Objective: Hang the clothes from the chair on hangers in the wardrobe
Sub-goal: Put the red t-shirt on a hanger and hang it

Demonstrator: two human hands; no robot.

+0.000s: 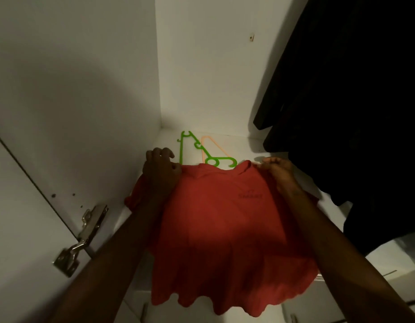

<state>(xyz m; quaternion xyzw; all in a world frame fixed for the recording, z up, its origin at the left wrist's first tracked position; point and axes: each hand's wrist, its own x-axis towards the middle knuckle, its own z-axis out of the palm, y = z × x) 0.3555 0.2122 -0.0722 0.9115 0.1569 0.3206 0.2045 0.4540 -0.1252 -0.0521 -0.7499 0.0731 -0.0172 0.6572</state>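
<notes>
A red T-shirt (225, 229) lies spread over the wardrobe's white shelf (243, 145), its hem hanging over the front edge. My left hand (161, 170) grips the shirt's left shoulder, fingers curled. My right hand (278, 170) pinches the right shoulder near the collar. Just behind the collar a green hanger (197, 148) lies flat on the shelf. A pale orange hanger (213, 145) lies under it, partly covered by the shirt.
Dark clothes (353, 101) hang at the right, reaching down to the shelf. The wardrobe's white side wall (73, 89) is on the left, with a metal door hinge (83, 238) low down. White drawer fronts (318, 304) sit below the shelf.
</notes>
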